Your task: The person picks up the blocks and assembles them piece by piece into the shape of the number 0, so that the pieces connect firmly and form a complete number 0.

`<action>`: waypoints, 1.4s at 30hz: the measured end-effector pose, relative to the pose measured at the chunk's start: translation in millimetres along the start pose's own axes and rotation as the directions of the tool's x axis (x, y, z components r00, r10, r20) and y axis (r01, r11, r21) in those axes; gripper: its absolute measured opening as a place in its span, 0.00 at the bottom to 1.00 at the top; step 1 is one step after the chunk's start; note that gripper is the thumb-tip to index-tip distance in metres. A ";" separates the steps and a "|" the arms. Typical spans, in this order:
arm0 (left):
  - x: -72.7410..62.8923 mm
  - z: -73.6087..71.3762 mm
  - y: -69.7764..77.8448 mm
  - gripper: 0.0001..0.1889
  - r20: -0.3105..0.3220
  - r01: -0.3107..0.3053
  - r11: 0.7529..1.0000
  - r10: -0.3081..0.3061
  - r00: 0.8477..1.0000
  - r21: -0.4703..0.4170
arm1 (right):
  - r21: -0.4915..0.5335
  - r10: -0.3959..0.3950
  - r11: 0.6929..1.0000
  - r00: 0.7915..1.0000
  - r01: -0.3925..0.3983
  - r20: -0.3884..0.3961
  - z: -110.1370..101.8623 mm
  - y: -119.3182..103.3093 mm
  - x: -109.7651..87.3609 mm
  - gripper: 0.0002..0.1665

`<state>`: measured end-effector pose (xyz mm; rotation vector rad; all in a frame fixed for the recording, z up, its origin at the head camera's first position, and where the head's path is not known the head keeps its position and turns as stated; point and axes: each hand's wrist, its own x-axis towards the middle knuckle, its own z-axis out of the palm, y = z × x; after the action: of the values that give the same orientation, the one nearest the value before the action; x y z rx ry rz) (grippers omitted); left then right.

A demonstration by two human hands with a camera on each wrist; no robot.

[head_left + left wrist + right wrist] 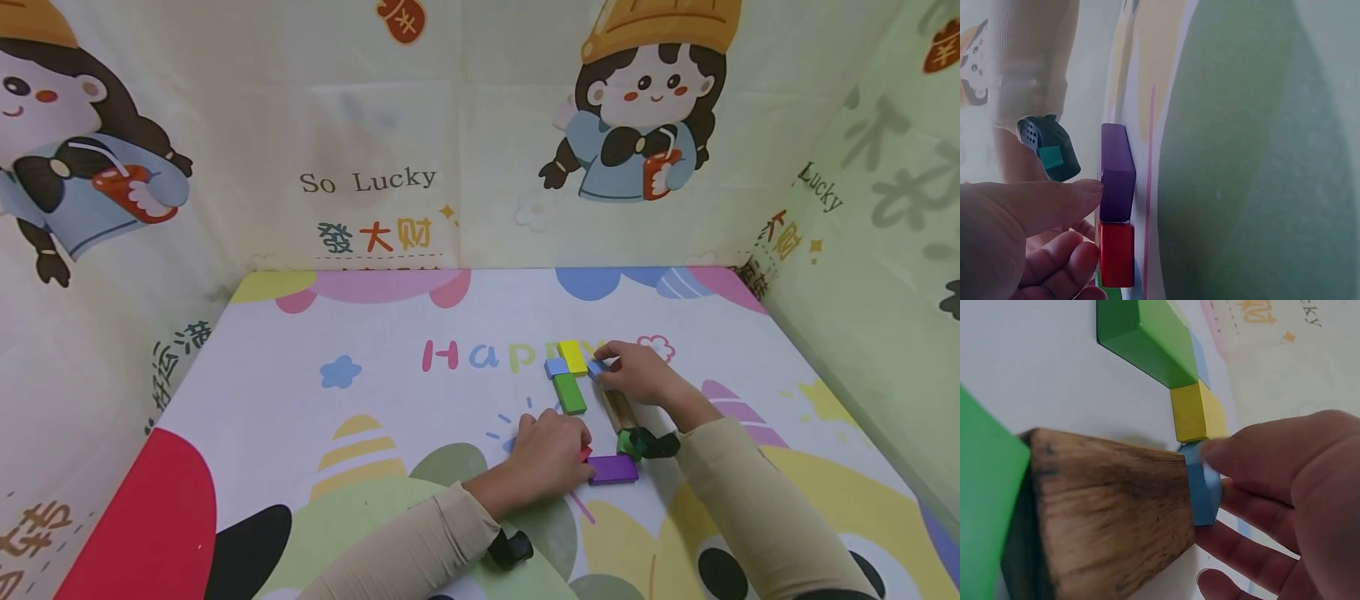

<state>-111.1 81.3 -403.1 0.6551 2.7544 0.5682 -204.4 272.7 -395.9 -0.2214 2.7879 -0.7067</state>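
Several coloured blocks lie in a loose ring on the mat. My right hand (pixel 639 372) is at its far right side, where thumb and fingers pinch a blue block (pixel 1200 494) between a yellow block (pixel 1190 412) and a brown wooden block (pixel 1110 506). At the near side, my left hand (pixel 547 454) hovers low over a red block (pixel 1116 255), its thumb touching a purple block (pixel 1116 175). The red and purple blocks meet end to end. A green block (pixel 628 445) sits between the wooden and purple ones.
On the ring's far left are another green block (pixel 570 393) and a small blue block (pixel 557 367), beside the yellow one. A printed mat (pixel 270 400) covers the table. Patterned cloth (pixel 495 142) hangs behind and along both sides.
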 end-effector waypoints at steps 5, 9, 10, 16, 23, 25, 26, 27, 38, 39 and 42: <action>0.0 0.2 -0.1 0.13 0.001 0.003 1.000 -0.003 1.000 -0.006 | 0.004 -0.010 1.000 1.000 0.010 -0.020 1.8 1.3 -1.2 0.22; 0.1 0.6 -0.6 0.12 0.001 0.002 1.000 -0.002 1.000 -0.008 | 0.008 -0.010 1.000 1.000 0.010 -0.027 2.0 2.1 -2.4 0.21; 0.1 0.8 -0.8 0.12 0.000 0.001 1.000 -0.001 1.000 -0.008 | 0.006 -0.012 1.000 0.999 0.012 -0.029 2.0 2.0 -2.8 0.21; 0.1 1.5 -2.3 0.13 -0.007 -0.010 1.000 0.009 1.000 -0.018 | -0.002 -0.045 0.999 0.998 0.045 -0.035 3.0 2.8 -3.9 0.19; -0.1 1.1 -2.1 0.13 -0.002 -0.010 1.000 0.010 1.000 -0.015 | -0.005 -0.049 0.999 0.998 0.049 -0.025 4.7 3.4 -5.7 0.17; -0.2 1.0 -1.8 0.13 0.000 -0.007 1.000 0.007 1.000 -0.015 | -0.005 -0.048 0.999 0.999 0.048 -0.022 5.0 3.2 -6.3 0.17; -0.3 0.9 -1.6 0.12 0.000 -0.005 1.000 0.005 1.000 -0.014 | -0.006 -0.048 0.999 0.999 0.048 -0.020 5.1 3.1 -6.6 0.17; -0.3 0.8 -1.4 0.12 0.001 -0.003 1.000 0.003 1.000 -0.015 | -0.005 -0.047 0.999 0.999 0.047 -0.020 5.2 3.0 -6.8 0.17; 0.2 1.4 -0.5 0.12 0.006 0.008 1.000 -0.007 1.000 -0.016 | 0.000 -0.038 0.999 0.999 0.038 -0.010 4.7 1.9 -10.0 0.18; 0.2 1.5 -0.6 0.12 0.006 0.007 1.000 -0.007 1.000 -0.016 | 0.001 -0.039 0.999 0.999 0.039 -0.009 4.8 1.8 -10.3 0.18; 0.4 1.9 -0.8 0.12 0.005 0.006 1.000 -0.006 1.000 -0.015 | 0.003 -0.036 0.999 0.999 0.036 -0.010 5.1 1.4 -10.8 0.18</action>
<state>-111.2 81.4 -405.1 0.6441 2.7441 0.5854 -192.8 273.8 -398.7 -0.2691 2.7989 -0.7226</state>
